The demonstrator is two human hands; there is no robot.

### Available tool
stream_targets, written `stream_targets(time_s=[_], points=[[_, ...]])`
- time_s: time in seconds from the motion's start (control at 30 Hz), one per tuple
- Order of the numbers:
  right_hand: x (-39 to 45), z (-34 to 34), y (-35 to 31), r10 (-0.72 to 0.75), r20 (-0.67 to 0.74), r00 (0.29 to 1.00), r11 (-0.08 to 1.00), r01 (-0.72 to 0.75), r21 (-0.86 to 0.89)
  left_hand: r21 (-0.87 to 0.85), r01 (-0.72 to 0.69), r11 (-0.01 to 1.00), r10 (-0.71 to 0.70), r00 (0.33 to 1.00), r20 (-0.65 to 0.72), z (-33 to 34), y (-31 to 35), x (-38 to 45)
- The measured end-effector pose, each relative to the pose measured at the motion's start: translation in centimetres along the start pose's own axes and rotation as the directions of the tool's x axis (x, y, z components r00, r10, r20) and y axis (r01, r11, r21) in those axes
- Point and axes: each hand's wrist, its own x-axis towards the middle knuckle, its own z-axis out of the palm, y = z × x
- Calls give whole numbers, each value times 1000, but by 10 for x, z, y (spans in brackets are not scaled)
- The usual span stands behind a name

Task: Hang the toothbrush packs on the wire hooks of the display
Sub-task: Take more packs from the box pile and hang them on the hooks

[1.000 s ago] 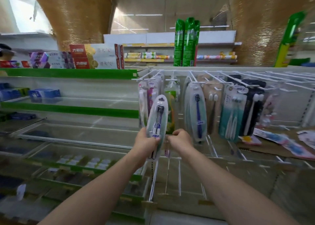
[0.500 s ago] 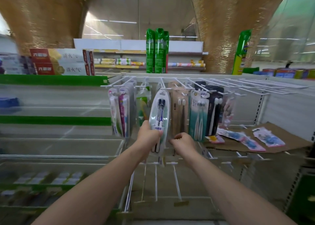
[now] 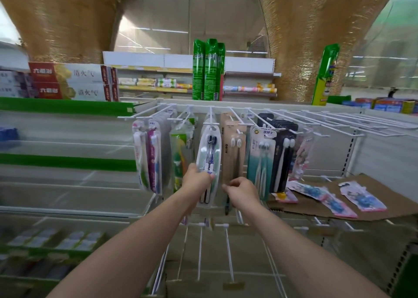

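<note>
1. Here, at the centre of the frame, the left hand (image 3: 197,181) grips the lower part of an oval toothbrush pack (image 3: 208,155); its fingers (image 3: 209,176) are curled round the pack's lower front, so the pack rises away from them toward the top of the frame.
2. The pack's long axis runs nearly upright, leaning a little to the right at its top. The hang hole sits at that upper end, just at the front tip of a white wire hook (image 3: 210,117) that reaches out from the back rail.
3. Whether the hole is already threaded over the hook tip cannot be told; the two overlap at that spot.
4. The right hand (image 3: 242,190) is just right of the pack's lower end, its fingers loosely curled. It seems to hold nothing, though a dark thin object hangs just below it and contact there is unclear.
5. The left hand is the one that carries the pack, so the coming move likely turns on it: a push away from the person, along the line of the hook, with the pack's top kept level with the wire.
6. Neighbouring packs hang close on both sides, a green pack (image 3: 181,159) to the left and a tan pack (image 3: 233,148) to the right, so the oval pack could catch on them.
7. More packs lie flat on a cardboard sheet (image 3: 384,198) at the middle right of the frame, not yet hung.
</note>
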Motion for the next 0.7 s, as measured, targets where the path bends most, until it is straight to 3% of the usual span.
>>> stream_targets(time_s=[0.13, 0.33, 0.53, 0.7], points=[[7, -4, 5, 9, 7, 1000, 1000, -9, -12, 20, 6, 1000, -3, 993, -115, 3, -4, 8], [11, -6, 3, -23, 1, 1000, 999, 23, -28, 231, -110, 967, 161, 963, -217, -15, -5, -1], [-3, -5, 0, -114, 1, 993, 985, 113, -133, 552, -249, 796, 328, 944, -48, -17, -5, -11], [-27, -17, 11, -127, -10, 992, 972, 122, -201, 639, -335, 693, 390, 919, 60, -4, -11, -24]])
